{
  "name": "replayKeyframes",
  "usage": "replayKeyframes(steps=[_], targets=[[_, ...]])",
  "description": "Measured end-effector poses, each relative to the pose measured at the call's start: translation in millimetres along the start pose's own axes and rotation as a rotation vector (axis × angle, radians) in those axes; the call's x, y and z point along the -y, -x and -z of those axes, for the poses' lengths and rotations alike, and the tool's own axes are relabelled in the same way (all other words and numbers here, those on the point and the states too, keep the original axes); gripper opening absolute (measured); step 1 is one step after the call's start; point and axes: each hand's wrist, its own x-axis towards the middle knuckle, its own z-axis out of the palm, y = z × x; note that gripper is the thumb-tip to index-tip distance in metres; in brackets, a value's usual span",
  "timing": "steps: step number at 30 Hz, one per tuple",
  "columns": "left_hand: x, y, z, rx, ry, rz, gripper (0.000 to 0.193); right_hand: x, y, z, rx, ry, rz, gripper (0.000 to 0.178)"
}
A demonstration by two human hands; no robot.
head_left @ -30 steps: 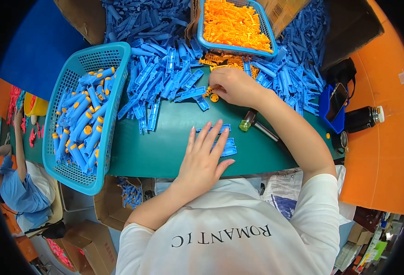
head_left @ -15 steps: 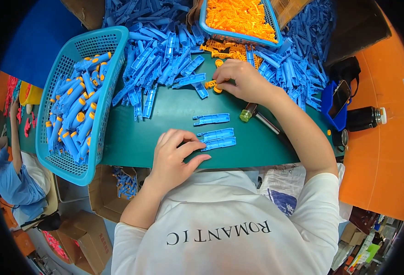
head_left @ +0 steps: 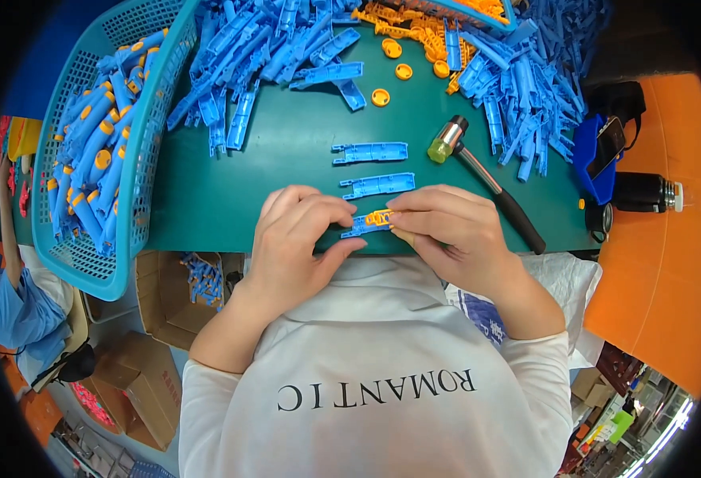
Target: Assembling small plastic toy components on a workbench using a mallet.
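left hand (head_left: 297, 233) just left of mid-frame: back up, fingers bent and pointing right, thumb below them, c-shaped gap between thumb and index. full closure at the tips: can't tell. right hand (head_left: 458, 227) just right of mid-frame: back up, fingers pointing left, thumb under, tips in a pinch. hands face each other, near but apart. left forearm (head_left: 229, 334) rises from lower left, right forearm (head_left: 532, 307) from lower right, both slanting inward.
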Motion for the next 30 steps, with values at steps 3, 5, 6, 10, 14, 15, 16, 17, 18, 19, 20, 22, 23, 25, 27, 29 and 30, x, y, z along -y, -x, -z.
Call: replayKeyframes(steps=[3, 5, 6, 10, 14, 15, 16, 17, 18, 19, 20, 22, 23, 25, 27, 29, 30], targets=[[6.5, 2.9, -2.9, 0.005, -0.012, -0.005, 0.030, -5.0, 5.5, -10.8, -0.030, 0.040, 0.029, 0.019], [7.7, 2.6, -3.9, 0.014, -0.010, 0.010, 0.030, -3.4, 6.9, -17.1, -0.015, 0.043, 0.050, 0.021], [7.3, 2.8, -3.7, 0.010, -0.011, 0.011, 0.030, -3.6, 8.2, -19.3, -0.013, 0.039, 0.043, 0.021], [4.6, 1.8, -3.8, -0.003, 0.000, 0.015, 0.030, -6.4, 8.9, -24.0, -0.006, 0.079, 0.068, 0.023], [4.0, 0.4, -4.0, -0.012, -0.010, -0.030, 0.034, -5.4, 9.0, -25.0, -0.002, 0.097, 0.085, 0.024], [3.4, -1.2, -3.5, -0.004, -0.025, -0.033, 0.032, -5.8, 8.6, -25.2, -0.001, 0.094, 0.081, 0.024], [3.4, -2.6, -3.4, 0.004, -0.039, -0.036, 0.030, -6.2, 8.3, -25.1, 0.006, 0.103, 0.084, 0.024], [5.7, -2.7, -4.4, 0.007, -0.038, -0.035, 0.030, -6.5, 7.8, -24.7, 0.011, 0.113, 0.086, 0.024], [8.3, -0.8, -5.7, 0.002, -0.041, -0.073, 0.028, -4.7, 7.4, -24.6, 0.009, 0.112, 0.088, 0.024], [9.7, 0.4, -6.5, -0.003, -0.045, -0.112, 0.026, -2.4, 6.6, -24.5, 0.031, 0.144, 0.092, 0.023], [9.6, 0.7, -6.7, -0.002, -0.047, -0.115, 0.026, -0.9, 6.4, -24.3, 0.052, 0.176, 0.096, 0.023], [8.4, 0.4, -7.5, -0.021, -0.076, -0.145, 0.023, -1.4, 9.4, -23.2, 0.064, 0.183, 0.085, 0.025], [6.8, 0.6, -7.3, -0.021, -0.075, -0.150, 0.023, -1.9, 11.3, -22.6, 0.079, 0.187, 0.074, 0.028], [4.8, -0.2, -5.6, -0.009, -0.139, -0.167, 0.025, 0.9, 19.9, -17.8, -0.017, 0.209, 0.062, 0.031], [5.8, 0.3, -8.1, -0.014, -0.107, -0.156, 0.021, 5.4, 31.8, -19.6, -0.114, 0.233, 0.049, 0.035], [6.7, -0.1, -11.3, -0.017, -0.074, -0.146, 0.016, 7.0, 46.3, -30.6, -0.008, 0.427, -0.009, 0.038], [7.3, -0.1, -12.0, -0.022, -0.053, -0.148, 0.016, 8.3, 53.2, -38.8, -0.019, 0.435, -0.016, 0.038]])
